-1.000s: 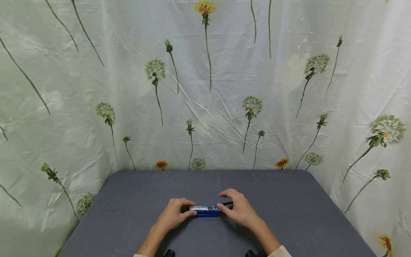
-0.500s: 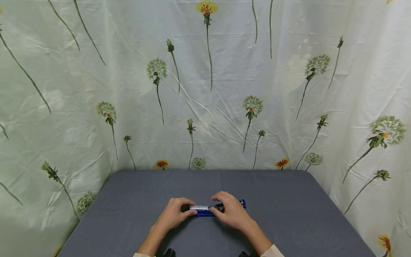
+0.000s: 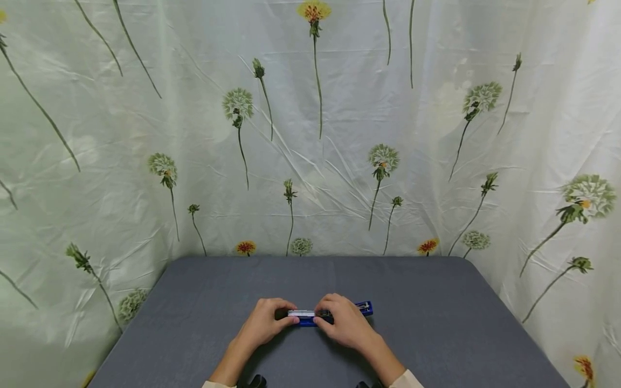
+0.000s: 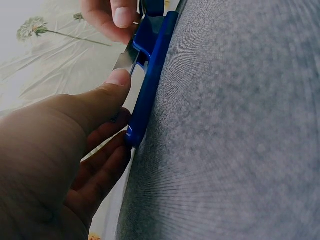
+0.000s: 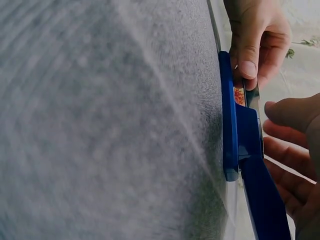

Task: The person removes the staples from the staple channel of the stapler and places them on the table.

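A blue stapler lies on the grey table with its top cover swung back to the right, baring the silvery magazine. My left hand grips the stapler's left end, thumb on the near side; the left wrist view shows the thumb at the metal magazine and fingers beyond the blue base. Over the middle of the stapler is my right hand, thumb and fingers loosely bent. In the right wrist view its thumb appears slightly apart from the stapler's body.
The grey cloth-covered table extends around the stapler. Behind it and at both sides hangs a pale curtain printed with dandelions. Dark wrist-camera parts show at the lower edge.
My right hand has moved left from the cover to the middle of the stapler, and the cover has swung farther back. My left hand keeps its place at the left end.
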Available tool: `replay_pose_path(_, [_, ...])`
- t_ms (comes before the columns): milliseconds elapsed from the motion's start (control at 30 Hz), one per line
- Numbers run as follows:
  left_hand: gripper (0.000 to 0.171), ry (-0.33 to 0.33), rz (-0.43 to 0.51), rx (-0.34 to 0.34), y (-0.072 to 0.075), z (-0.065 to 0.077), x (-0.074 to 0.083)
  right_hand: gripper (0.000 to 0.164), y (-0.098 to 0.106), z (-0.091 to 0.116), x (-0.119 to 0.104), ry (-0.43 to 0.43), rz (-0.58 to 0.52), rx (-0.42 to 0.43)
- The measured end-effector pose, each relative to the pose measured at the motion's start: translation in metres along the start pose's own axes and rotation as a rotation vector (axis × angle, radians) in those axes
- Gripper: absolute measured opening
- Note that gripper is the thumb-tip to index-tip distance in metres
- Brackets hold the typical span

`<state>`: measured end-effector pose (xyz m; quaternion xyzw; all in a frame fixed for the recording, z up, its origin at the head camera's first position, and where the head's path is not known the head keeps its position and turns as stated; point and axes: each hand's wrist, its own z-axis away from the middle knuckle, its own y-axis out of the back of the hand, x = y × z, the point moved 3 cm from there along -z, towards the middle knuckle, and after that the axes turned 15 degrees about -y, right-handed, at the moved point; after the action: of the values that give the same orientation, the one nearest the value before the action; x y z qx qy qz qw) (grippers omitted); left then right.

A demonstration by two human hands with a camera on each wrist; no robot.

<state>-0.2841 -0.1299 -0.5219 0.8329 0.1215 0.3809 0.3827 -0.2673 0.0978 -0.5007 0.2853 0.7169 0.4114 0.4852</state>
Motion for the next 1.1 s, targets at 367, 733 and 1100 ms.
replay_pose_path(367, [0.021,-0.007,0.01,0.018,0.0001,0.0,-0.0012,0.008,-0.0018,-0.0008,-0.0045,0.017,0.123,0.044])
replay_pose_path(733, [0.02,-0.028,0.027,0.036,-0.0011,0.0006,-0.001,0.007,-0.0075,0.0018,-0.0063,-0.008,0.043,0.085])
replay_pose_path(1100, [0.019,-0.038,0.019,0.034,-0.0014,0.0026,-0.0035,0.012,-0.0096,-0.0003,-0.009,-0.079,-0.023,0.161])
